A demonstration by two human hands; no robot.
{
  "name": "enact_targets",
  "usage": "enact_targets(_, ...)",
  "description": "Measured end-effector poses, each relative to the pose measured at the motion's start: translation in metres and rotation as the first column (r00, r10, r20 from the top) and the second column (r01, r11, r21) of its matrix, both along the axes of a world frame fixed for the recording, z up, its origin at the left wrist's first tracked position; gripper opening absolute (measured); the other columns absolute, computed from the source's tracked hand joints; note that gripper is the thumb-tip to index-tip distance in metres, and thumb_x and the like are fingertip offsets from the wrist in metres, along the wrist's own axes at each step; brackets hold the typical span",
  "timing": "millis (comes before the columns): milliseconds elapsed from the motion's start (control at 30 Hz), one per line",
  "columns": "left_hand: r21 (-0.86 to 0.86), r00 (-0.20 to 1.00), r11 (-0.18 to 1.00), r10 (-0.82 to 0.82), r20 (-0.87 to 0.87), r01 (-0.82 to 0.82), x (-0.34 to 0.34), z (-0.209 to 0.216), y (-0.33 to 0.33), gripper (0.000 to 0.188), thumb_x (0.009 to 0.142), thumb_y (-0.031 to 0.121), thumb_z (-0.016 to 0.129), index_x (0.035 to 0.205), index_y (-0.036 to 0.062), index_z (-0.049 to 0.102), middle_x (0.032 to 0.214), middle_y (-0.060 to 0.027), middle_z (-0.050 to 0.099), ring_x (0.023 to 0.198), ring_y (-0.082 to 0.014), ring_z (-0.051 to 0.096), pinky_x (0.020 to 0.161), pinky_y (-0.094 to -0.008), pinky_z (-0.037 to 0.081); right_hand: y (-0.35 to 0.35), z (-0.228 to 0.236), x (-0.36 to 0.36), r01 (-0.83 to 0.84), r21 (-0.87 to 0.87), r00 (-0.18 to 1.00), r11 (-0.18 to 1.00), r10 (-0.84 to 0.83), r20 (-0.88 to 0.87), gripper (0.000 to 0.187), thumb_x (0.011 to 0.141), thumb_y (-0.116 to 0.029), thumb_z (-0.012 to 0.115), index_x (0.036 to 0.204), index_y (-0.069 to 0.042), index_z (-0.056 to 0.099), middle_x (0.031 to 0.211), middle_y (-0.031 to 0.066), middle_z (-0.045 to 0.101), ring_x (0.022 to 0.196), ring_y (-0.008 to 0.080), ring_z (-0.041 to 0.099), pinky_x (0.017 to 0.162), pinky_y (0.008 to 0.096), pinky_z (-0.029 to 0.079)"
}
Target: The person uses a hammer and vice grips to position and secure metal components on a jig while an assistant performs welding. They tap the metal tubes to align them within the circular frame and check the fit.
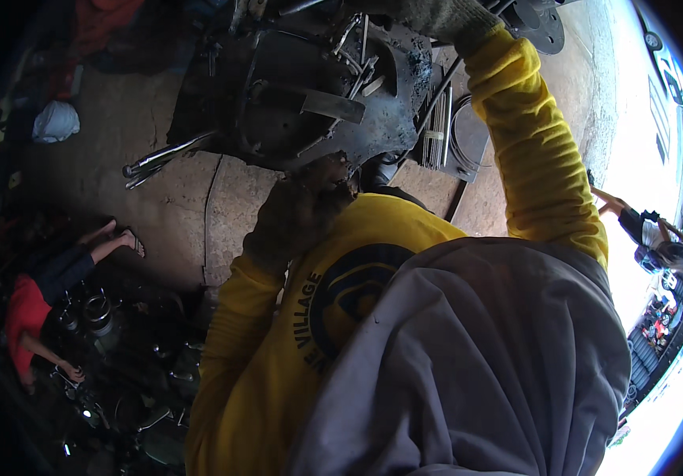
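A dark, worn metal work table (393,131) stands in front of me, its near edge ragged. My left hand (298,210), in a dark work glove, is at that near edge with its fingers curled round something dark and brownish that I cannot make out. Stretched to the far side, my right hand (441,20) wears a greyish knitted glove; its fingers run into shadow at the picture's upper edge, so their grip is hidden. Between the hands lie a flat metal strip (333,105) and several thin rods (349,95) on the table.
Metal tubes (163,155) jut from the table's left side. Bundled rods (437,127) and coiled wire (468,131) lie to the right. A cable (208,214) crosses the floor. A person in red (28,317) works among dark machine parts at left; another person (655,238) is outside at right.
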State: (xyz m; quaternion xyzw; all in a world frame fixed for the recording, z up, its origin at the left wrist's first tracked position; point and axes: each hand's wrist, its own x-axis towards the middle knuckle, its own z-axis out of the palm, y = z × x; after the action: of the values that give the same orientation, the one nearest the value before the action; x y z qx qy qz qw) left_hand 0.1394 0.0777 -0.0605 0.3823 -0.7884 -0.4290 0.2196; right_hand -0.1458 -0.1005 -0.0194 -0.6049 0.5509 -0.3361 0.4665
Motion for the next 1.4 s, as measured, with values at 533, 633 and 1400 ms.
enact_targets(533,0.058,1.0,0.998,0.03,-0.005,-0.03,0.001,-0.004,-0.001,0.038,0.093,0.021,0.072,0.125,0.0036,0.06,0.11,-0.0152,0.072,0.097,-0.0335,0.072,0.083,-0.0422,0.059,-0.025,-0.045,-0.034,0.077,0.226,0.9,0.971,-0.165,0.402,0.022,0.098,-0.023,0.068,0.108,-0.003,0.069,0.088,0.0078,0.07,0.076,0.0204,0.069,0.065,0.036,0.057)
enact_targets(633,0.076,1.0,0.997,0.014,0.012,-0.015,0.0,0.0,-0.005,0.035,0.093,0.015,0.072,0.125,0.0026,0.062,0.115,-0.0162,0.071,0.105,-0.0326,0.07,0.089,-0.0407,0.058,-0.029,-0.053,-0.04,0.085,0.25,0.872,0.965,-0.194,0.45,0.021,0.099,-0.023,0.068,0.108,-0.004,0.069,0.088,0.008,0.07,0.075,0.0209,0.07,0.065,0.0365,0.058)
enact_targets(1400,-0.022,0.999,0.999,-0.04,0.012,0.04,-0.002,-0.007,-0.009,0.032,0.092,0.012,0.072,0.122,0.0045,0.064,0.122,-0.0155,0.068,0.114,-0.0339,0.066,0.097,-0.0429,0.054,-0.022,-0.054,-0.052,0.095,0.207,0.853,0.974,-0.187,0.487,0.025,0.099,-0.025,0.066,0.108,-0.002,0.069,0.086,0.0084,0.069,0.071,0.0214,0.068,0.062,0.0348,0.057)
